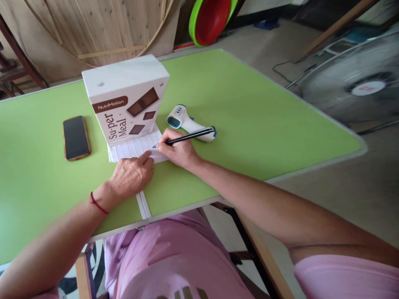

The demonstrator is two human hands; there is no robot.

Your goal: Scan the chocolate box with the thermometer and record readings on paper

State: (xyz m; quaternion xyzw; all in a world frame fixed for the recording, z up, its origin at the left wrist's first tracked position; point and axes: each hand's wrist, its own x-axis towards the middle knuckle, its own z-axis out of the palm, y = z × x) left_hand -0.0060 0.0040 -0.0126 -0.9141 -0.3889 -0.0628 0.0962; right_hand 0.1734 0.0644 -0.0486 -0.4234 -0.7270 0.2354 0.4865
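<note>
My right hand [179, 148] grips a slim black pen [190, 136], its tip meeting a sheet of paper [132, 150] covered in rows of small writing. On the lower edge of that paper rests my left hand [134, 174], index finger stretched out close to the pen tip and the other fingers loosely bent. A white box [120, 108] printed "NutriMotion Su-per Meal" stands upright on the sheets and hides their far part. Just beyond my right hand lies a white and blue infrared thermometer [187, 120], partly covered by the pen.
Left of the box, a phone [76, 138] with a dark screen lies on the green table [249, 112]. A seam crosses the table near my left hand. At the right stands a large fan [361, 83]. Red and green basins [213, 20] lean behind the table.
</note>
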